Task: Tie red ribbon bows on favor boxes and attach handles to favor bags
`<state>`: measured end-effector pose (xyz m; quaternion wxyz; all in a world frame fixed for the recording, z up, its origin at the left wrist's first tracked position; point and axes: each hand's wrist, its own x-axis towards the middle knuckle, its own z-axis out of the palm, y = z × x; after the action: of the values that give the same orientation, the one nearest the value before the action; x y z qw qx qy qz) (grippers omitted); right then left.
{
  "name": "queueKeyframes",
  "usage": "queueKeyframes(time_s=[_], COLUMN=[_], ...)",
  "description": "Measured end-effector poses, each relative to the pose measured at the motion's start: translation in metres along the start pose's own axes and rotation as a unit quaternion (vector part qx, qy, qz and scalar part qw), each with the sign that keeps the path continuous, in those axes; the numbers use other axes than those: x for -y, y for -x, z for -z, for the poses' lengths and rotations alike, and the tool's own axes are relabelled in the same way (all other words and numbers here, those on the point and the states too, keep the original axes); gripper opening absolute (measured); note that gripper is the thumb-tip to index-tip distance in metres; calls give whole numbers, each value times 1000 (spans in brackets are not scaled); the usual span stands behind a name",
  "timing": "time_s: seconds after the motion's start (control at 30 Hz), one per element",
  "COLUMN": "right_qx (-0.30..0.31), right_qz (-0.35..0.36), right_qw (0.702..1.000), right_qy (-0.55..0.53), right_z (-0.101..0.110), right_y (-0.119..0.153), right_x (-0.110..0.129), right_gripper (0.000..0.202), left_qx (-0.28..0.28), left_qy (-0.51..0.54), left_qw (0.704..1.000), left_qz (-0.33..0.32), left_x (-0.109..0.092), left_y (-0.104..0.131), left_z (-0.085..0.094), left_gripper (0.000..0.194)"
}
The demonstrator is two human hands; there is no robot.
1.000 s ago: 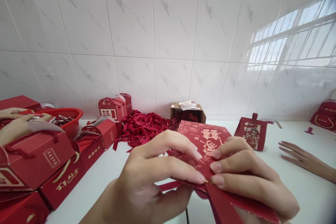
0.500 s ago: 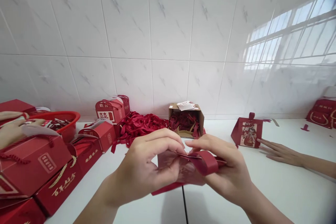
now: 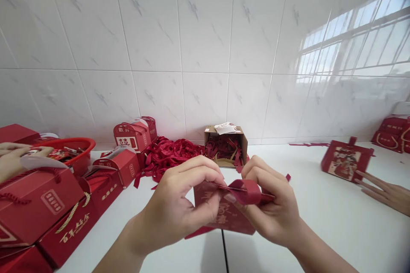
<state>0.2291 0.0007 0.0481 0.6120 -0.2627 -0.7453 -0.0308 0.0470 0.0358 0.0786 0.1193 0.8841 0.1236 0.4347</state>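
Between my two hands, above the near part of the table, is a red paper gift box [image 3: 233, 218] with pale printed characters on its face. My left hand [image 3: 184, 198] pinches its top edge at the left, thumb below and fingers above. At the right, my right hand [image 3: 272, 204] grips the same top edge beside a looped red ribbon [image 3: 251, 192]. One ribbon end shows behind the right fingers. The far side of the box is hidden by my hands.
Red gift boxes [image 3: 38, 196] and a red basin [image 3: 81, 153] line the left, where another person's hand [image 3: 13, 162] reaches in. Red ribbons [image 3: 174, 153] and a cardboard box [image 3: 243, 140] stand by the wall. At right, another hand [image 3: 384, 190] touches a red box [image 3: 344, 162].
My right fingers have curled further round the top edge beside the ribbon loop, and more of the box's printed face shows. The co-worker's box at right has moved rightward and tilted.
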Motion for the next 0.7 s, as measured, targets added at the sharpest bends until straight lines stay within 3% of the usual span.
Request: queueKeyframes(time_s=[0.3,0.47,0.7], right_qx=[-15,-22,24], right_qz=[36,12,-42], right_qw=[999,999,997], right_qy=[19,27,-64], right_z=[1,-1,-2], right_y=[-2,0,2], right_x=[0,-4,-4], right_gripper=[23,19,12], left_qx=[-5,-5,50], left_qy=[35,41,52], left_qw=[999,997,992], left_qz=[28,62,104], left_x=[0,0,-3], left_y=[-1,-1,-3], left_z=[-6,-7,3], left_gripper=[18,21,14])
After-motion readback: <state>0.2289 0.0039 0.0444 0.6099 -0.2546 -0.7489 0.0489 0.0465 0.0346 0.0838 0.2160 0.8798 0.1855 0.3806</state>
